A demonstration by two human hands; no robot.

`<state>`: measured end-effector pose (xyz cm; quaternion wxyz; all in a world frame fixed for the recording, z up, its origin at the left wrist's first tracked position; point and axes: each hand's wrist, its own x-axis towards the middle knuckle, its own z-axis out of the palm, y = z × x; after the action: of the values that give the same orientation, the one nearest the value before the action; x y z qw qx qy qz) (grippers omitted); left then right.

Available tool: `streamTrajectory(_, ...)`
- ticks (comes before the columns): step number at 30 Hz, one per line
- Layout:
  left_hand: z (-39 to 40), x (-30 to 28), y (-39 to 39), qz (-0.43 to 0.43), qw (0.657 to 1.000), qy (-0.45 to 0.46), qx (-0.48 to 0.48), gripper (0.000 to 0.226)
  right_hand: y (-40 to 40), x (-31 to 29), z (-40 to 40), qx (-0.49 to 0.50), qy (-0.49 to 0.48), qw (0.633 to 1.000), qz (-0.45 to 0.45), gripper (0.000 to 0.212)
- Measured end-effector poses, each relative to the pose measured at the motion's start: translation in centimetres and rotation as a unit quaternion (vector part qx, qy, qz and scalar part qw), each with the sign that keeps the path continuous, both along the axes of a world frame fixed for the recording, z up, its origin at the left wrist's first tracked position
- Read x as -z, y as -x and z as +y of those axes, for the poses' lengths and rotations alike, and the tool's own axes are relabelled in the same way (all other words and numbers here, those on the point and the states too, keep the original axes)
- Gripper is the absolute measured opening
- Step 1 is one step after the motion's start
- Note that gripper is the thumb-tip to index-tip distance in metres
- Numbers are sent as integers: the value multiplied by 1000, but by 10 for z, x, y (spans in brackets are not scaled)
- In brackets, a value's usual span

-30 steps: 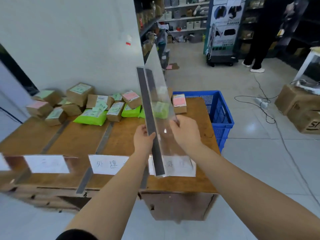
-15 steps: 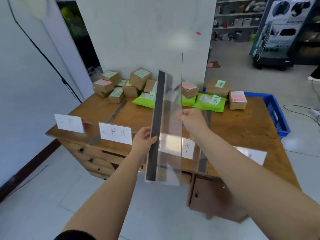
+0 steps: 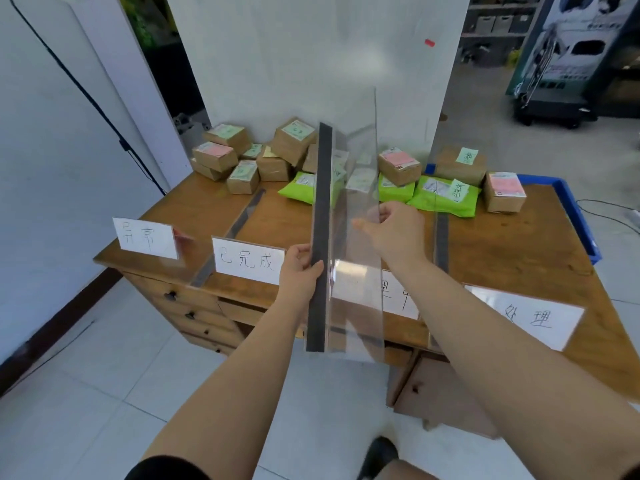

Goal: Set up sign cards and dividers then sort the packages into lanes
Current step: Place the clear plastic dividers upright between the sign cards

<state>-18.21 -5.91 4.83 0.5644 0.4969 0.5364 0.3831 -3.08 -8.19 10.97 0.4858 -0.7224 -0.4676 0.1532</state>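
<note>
White wall panels back a wooden surface (image 3: 512, 244) on which the lane layout is partly built. Taking the clear divider (image 3: 349, 237) held in mid-air as the landmark, findings run left to right.

Well left of it, a sign card (image 3: 145, 238) stands at the front edge. Next comes a dark-based divider strip (image 3: 239, 225) already laid front to back, then a second sign card (image 3: 247, 260) just left of the held divider.

The left hand (image 3: 299, 268) grips the held divider's dark base strip (image 3: 321, 237), fingers curled round its edge. The right hand (image 3: 394, 233) pinches the clear pane from the other side. The piece hangs above the front middle of the surface, tilted, not yet seated.

Behind and partly seen through the pane is a third sign card (image 3: 398, 296). To the right, another divider (image 3: 441, 237) stands in place, and a fourth sign card (image 3: 533, 317) follows at the front right. Beyond the far right edge sits a blue crate (image 3: 581, 216).

Along the back, the packages (image 3: 446, 195), brown boxes and green mailers, lie in an unsorted cluster behind the landmark on both sides.

Assessment: four cards appear placed and two dividers set. The held divider looks to be the last partition, likely bound for the gap between the second and third cards. Sorting has not begun; no package lies in a front lane.
</note>
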Motion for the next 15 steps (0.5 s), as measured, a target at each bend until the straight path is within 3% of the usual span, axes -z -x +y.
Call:
streamTrajectory(5,33,3,-17,30,1000,-3,2,30,-25,7,36,23,14,999,-21,19)
streamTrajectory(10,65,11,-36,1,999,35,-17,32,-44,6,72,-35,24,997,-66,30)
streamTrajectory(15,87,18,-53,-26,995,78,-60,27,-62,14,92,-87,45,995,11,29)
